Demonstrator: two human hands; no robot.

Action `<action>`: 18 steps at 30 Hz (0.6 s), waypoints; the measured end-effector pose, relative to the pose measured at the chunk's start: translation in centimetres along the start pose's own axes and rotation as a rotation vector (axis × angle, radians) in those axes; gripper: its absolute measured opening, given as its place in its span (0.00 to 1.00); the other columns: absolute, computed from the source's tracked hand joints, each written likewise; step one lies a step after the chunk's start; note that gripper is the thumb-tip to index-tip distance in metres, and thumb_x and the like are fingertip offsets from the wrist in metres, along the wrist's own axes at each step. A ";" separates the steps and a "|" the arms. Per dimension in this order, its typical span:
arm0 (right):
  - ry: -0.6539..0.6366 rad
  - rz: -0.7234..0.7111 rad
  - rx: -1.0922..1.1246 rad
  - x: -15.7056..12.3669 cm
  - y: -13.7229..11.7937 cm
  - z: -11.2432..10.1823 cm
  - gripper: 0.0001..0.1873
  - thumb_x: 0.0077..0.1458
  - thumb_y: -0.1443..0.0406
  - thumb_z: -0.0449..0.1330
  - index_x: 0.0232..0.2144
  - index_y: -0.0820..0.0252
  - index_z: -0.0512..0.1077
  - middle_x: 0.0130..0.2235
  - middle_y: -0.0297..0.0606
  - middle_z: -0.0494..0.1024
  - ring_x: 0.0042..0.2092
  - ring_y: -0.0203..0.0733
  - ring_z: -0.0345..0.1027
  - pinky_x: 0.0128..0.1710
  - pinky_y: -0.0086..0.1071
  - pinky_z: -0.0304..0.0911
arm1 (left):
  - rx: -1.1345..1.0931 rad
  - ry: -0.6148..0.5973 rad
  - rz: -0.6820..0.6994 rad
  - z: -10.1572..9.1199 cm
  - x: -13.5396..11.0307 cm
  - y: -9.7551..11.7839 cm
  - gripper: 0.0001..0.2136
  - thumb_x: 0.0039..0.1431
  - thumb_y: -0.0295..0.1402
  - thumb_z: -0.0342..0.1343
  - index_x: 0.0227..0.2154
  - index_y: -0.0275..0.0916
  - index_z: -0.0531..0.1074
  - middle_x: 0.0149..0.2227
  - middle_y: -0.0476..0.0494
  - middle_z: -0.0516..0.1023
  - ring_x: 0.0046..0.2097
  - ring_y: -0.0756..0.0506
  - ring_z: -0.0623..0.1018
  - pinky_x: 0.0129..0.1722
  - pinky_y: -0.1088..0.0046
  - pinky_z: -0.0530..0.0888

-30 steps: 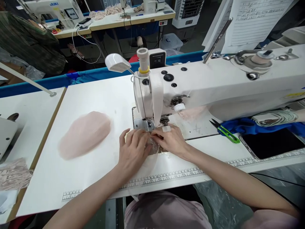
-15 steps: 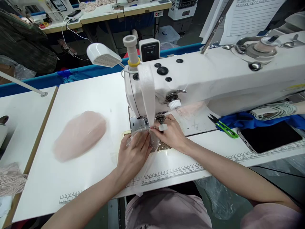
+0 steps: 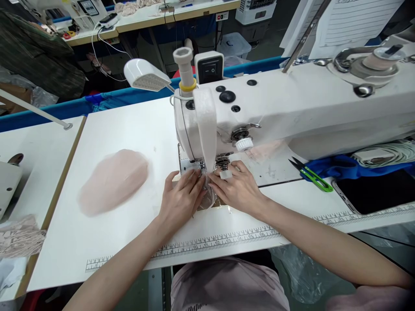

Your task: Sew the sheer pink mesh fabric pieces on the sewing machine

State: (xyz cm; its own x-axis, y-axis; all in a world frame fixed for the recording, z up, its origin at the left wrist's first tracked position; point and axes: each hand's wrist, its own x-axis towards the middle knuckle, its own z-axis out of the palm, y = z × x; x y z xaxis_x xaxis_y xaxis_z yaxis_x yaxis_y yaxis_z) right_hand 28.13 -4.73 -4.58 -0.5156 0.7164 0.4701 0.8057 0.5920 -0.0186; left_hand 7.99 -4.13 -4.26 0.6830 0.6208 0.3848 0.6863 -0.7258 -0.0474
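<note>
My left hand [image 3: 179, 199] lies at the left of the needle area, its fingers close together and pressing sheer, pale fabric [image 3: 209, 197] against the machine bed. On the other side, my right hand [image 3: 240, 188] grips the same fabric, fingertips beside the presser foot. Both sets of fingertips nearly meet below the needle end of a white sewing machine [image 3: 275, 101]. Part of the fabric is hidden beneath the hands, and its edge is hard to make out. Left of my left hand, a sheer pale pink fabric piece [image 3: 113, 182] lies flat on the white table [image 3: 129, 246].
Green-handled thread snips [image 3: 313, 176] lie right of the machine bed, near a blue cloth [image 3: 333, 165] and a black phone [image 3: 379, 190]. A printed ruler [image 3: 220, 242] runs along the front edge. A bundle of pale strings [image 3: 21, 237] sits at far left.
The view has shifted slightly, moving the scene rightward. My left fingers have slid forward toward the needle and flattened. My right hand stays by the presser foot, its fingers lying flatter on the fabric.
</note>
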 end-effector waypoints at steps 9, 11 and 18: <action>0.001 0.008 -0.005 0.1 0.0 0.0 0.13 0.62 0.65 0.56 0.30 0.62 0.78 0.30 0.41 0.77 0.39 0.45 0.64 0.44 0.40 0.50 | -0.012 0.024 0.009 -0.1 0.4 -0.1 0.13 0.65 0.30 0.50 0.51 0.37 0.71 0.50 0.39 0.78 0.54 0.42 0.74 0.57 0.55 0.58; -0.007 0.012 -0.005 0.1 0.0 0.0 0.13 0.62 0.65 0.55 0.29 0.62 0.78 0.30 0.41 0.77 0.39 0.45 0.64 0.44 0.40 0.50 | -0.008 0.029 0.014 -0.1 0.4 0.0 0.13 0.65 0.30 0.50 0.50 0.36 0.71 0.50 0.39 0.78 0.54 0.42 0.74 0.58 0.56 0.59; -0.019 0.012 -0.010 0.0 0.0 -0.2 0.12 0.62 0.65 0.55 0.35 0.61 0.78 0.32 0.40 0.78 0.39 0.45 0.64 0.45 0.40 0.51 | -0.017 0.036 -0.001 0.0 0.4 0.0 0.14 0.64 0.30 0.51 0.51 0.38 0.71 0.50 0.40 0.78 0.53 0.42 0.75 0.57 0.56 0.60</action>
State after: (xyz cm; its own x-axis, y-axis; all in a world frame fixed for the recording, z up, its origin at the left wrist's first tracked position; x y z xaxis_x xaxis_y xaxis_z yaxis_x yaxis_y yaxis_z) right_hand 28.19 -4.74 -4.41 -0.5111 0.7305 0.4529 0.8147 0.5796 -0.0156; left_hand 8.29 -3.88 -4.09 0.6728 0.6107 0.4175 0.6825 -0.7302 -0.0318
